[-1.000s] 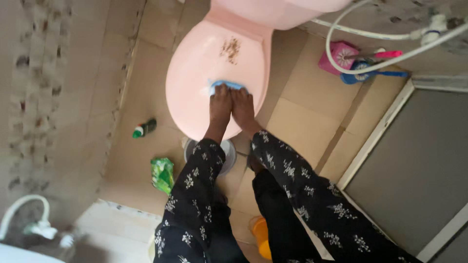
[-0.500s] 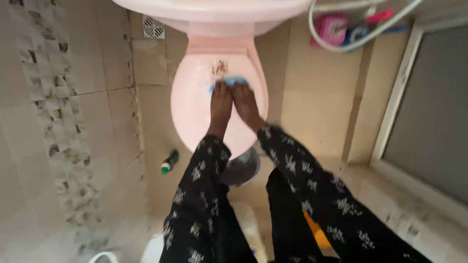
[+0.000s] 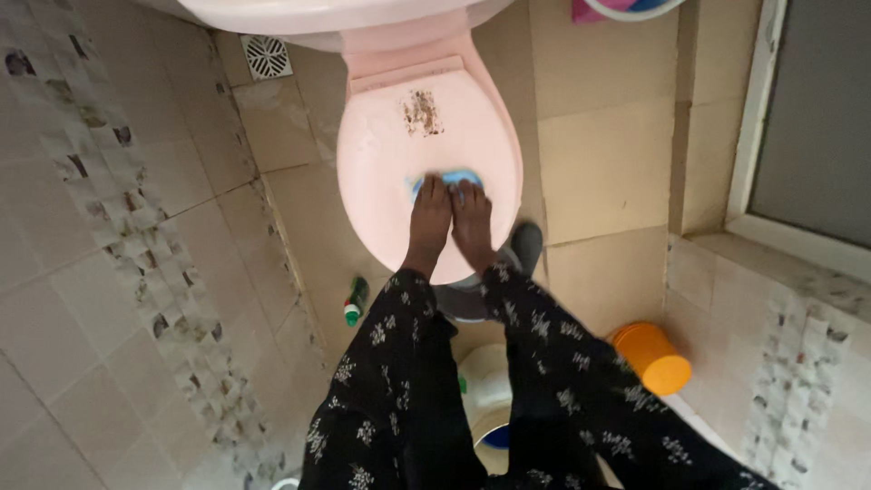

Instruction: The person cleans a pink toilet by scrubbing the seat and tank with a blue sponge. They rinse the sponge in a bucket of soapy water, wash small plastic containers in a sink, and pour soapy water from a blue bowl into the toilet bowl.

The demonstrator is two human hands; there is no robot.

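Both hands, left hand point(image 3: 430, 218) and right hand point(image 3: 472, 222), press flat on blue cloth point(image 3: 446, 179); green bottle point(image 3: 356, 300) nearby.

A home bathroom: pink toilet point(image 3: 426, 154) at twelve o'clock, tiled floor point(image 3: 136, 299) and walls, metal floor drain point(image 3: 267, 55) at eleven, green cleaner bottle point(image 3: 356, 301) at nine, orange bucket point(image 3: 651, 357) at four.

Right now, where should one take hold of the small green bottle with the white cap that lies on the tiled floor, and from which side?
Grip the small green bottle around the middle of its body, coming from above. It lies on its side on the tiled floor, apart from the pink toilet lid, so its long flanks are free, while the white cap end looks too narrow for a firm hold.
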